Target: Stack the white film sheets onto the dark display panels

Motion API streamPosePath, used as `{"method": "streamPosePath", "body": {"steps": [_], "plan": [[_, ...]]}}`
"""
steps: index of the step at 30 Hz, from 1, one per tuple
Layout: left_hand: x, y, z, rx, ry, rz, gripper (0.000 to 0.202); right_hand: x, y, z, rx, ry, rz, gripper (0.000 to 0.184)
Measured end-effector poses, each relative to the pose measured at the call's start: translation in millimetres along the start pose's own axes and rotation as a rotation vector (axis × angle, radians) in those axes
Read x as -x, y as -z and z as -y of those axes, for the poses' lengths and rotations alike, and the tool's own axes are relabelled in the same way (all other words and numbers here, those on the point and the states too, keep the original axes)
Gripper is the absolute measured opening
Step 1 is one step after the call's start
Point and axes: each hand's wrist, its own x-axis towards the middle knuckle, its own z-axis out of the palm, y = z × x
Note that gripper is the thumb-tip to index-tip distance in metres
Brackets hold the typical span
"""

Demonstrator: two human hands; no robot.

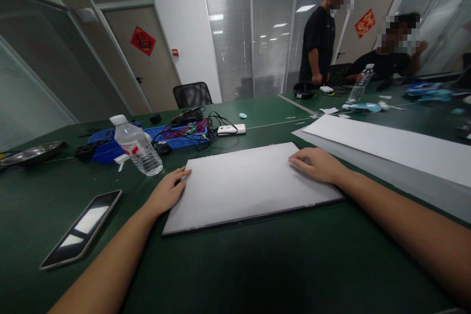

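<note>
A flat white panel [239, 186] with a thin black rim lies on the green table in front of me. At its left edge rests my left hand [167, 191], the fingertips and thumb apart and touching the border. My right hand [312, 163] lies palm down over the panel's right side, its fingers stretched toward the left. Both hands look open, though the undersides of the fingers are hidden. Left of my left hand stands a tilted-looking water bottle [138, 147], and a smartphone [83, 228] lies nearer to me.
Large white sheets [390, 149] lie to the right, close to my right forearm. Behind the panel are a blue tray [180, 137] of tangled wires and a white device [231, 129]. Another bottle [361, 83] stands far right. Two people are beyond the table.
</note>
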Motion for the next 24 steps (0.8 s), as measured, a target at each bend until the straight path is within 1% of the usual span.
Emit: {"method": "streamPosePath", "body": {"steps": [2,4,6,7,9,10,12,14,15,16,18,21,24], "plan": [[-0.4,-0.3,0.1,-0.007,0.005,-0.008,0.062,-1.7,0.3,-7.4,0.017,0.007,-0.035,0.048],[-0.7,-0.8,0.6,-0.012,0.008,-0.012,0.063,-2.8,2.8,-23.1,0.055,-0.008,-0.109,0.046],[-0.7,-1.0,0.7,-0.016,0.008,-0.012,0.064,-1.5,7.0,-48.5,0.125,-0.065,-0.200,0.044],[-0.5,-0.9,0.4,-0.018,0.007,-0.012,0.064,0.6,9.2,-64.1,0.174,-0.116,-0.239,0.044],[0.2,-0.3,-0.9,-0.022,0.006,-0.010,0.065,7.9,12.2,-97.9,0.286,-0.262,-0.279,0.050],[0.7,0.1,-1.7,-0.024,0.006,-0.008,0.065,12.6,12.7,-114.2,0.336,-0.354,-0.270,0.056],[1.4,0.6,-3.2,-0.029,0.008,-0.004,0.065,22.1,11.5,-141.4,0.396,-0.571,-0.211,0.074],[1.6,0.8,-3.8,-0.034,0.009,-0.005,0.064,28.9,8.9,-157.3,0.386,-0.804,-0.122,0.089],[1.6,0.8,-3.8,-0.036,0.007,-0.007,0.064,30.6,7.7,-160.6,0.362,-0.902,-0.078,0.094],[1.4,0.7,-3.6,-0.037,0.006,-0.011,0.063,31.2,6.9,-161.3,0.336,-0.969,-0.039,0.096],[1.1,0.6,-3.3,-0.034,0.001,-0.018,0.062,29.7,6.8,-156.5,0.308,-1.011,0.011,0.095],[1.0,0.9,-4.3,-0.028,0.000,-0.019,0.062,25.2,9.3,-143.7,0.350,-0.949,0.012,0.084],[1.4,1.7,-6.5,-0.028,0.007,-0.014,0.062,23.3,13.1,-134.2,0.389,-0.862,-0.011,0.065]]}}
